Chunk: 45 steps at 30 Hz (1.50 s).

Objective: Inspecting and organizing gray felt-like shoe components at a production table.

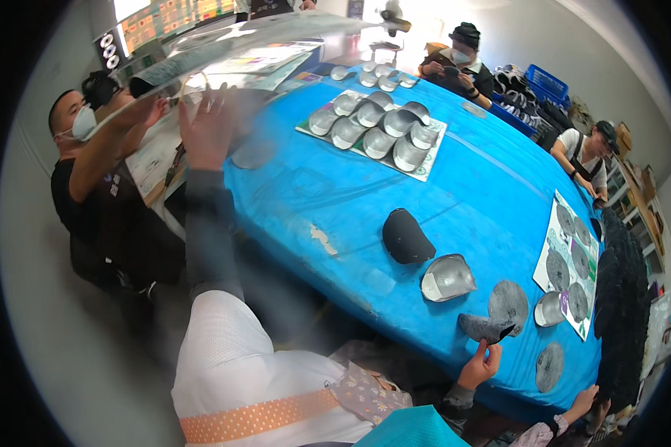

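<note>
Overhead, left hand spread against board; right unseen

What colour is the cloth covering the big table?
Bright blue. The table cloth shows best in the head view, with worn pale patches near its front edge.

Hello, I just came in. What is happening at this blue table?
Several people work around a blue table covered with grey cap-shaped pieces. The wearer's left hand is raised to a large sheet, which a masked co-worker also grips from the other side. The wearer's right hand pinches a grey piece at the near table edge. A board of silver pieces lies farther back, and a dark cap piece sits mid-table.
</note>
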Available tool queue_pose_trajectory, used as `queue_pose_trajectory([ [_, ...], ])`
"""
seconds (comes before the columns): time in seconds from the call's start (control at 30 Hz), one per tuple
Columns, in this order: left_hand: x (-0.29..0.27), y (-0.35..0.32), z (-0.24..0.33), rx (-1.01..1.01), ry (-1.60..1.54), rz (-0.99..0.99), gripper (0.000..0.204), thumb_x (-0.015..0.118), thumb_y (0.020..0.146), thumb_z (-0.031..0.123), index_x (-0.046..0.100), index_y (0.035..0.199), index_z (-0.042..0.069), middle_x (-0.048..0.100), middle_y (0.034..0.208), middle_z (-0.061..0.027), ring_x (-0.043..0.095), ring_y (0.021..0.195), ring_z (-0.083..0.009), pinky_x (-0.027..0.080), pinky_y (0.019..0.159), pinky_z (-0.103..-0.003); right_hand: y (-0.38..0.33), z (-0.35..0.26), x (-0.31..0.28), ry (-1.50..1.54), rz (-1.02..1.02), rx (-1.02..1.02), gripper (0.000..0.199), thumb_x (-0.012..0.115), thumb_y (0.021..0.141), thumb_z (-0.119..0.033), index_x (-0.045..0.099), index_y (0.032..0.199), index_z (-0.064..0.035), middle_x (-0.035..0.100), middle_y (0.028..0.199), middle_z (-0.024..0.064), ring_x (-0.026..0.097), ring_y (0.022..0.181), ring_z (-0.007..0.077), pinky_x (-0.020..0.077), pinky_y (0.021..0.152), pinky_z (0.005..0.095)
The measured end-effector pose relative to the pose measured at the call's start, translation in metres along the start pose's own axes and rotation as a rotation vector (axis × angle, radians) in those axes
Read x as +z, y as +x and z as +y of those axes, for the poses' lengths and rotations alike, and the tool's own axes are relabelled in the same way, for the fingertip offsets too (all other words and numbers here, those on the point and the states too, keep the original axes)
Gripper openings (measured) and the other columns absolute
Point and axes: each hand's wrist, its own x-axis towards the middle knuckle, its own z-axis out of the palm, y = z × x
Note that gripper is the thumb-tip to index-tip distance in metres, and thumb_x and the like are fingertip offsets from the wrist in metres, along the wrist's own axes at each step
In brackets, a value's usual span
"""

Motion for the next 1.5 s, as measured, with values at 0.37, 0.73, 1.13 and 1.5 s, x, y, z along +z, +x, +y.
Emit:
queue_pose_trajectory([
  [0.37,0.161,-0.139,-0.079,0.036,0.372,0.091,0.051,0.057,0.084,0.039,0.044,0.121,0.007,0.048,0.118,-0.0112,0.046,0.109,-0.0321,0.043,0.092,-0.051,-0.004,0.003,-0.008,0.071,0.015,0.004,0.005,0.057,0.081,0.006,0.059,0.085,0.0048,0.056,0.081,0.0099,0.052,0.075,0.0212,0.0404,0.066,0.0296],
  [0.73,0.127,-0.127,-0.131,0.179,0.635,0.303,0.008,0.05,0.077,-0.003,0.051,0.076,-0.011,0.056,0.085,-0.0158,0.062,0.078,-0.0281,0.056,0.077,-0.039,0.0,0.006,-0.017,0.173,0.04,-0.087,0.006,0.062,0.082,0.002,0.058,0.086,0.005,0.057,0.085,0.0085,0.052,0.076,0.0178,0.0414,0.068,0.0274],
  [1.13,0.155,-0.191,-0.236,-0.268,0.352,0.237,0.015,0.051,0.077,-0.005,0.053,0.091,-0.011,0.057,0.09,-0.0146,0.062,0.084,-0.0265,0.055,0.078,-0.039,0.008,0.008,-0.024,0.157,0.098,-0.077,0.01,0.068,0.073,0.002,0.061,0.079,0.0019,0.061,0.08,0.0107,0.057,0.074,0.0249,0.0446,0.067,0.0317],
  [1.5,0.16,-0.176,-0.345,-0.597,0.113,0.075,0.013,0.048,0.082,0.001,0.055,0.086,-0.009,0.06,0.089,-0.0157,0.061,0.083,-0.0263,0.051,0.083,-0.039,0.005,0.006,-0.019,0.097,0.082,-0.089,0.01,0.068,0.074,0.002,0.058,0.077,0.0022,0.058,0.079,0.0108,0.055,0.073,0.0245,0.0432,0.064,0.0308],
])
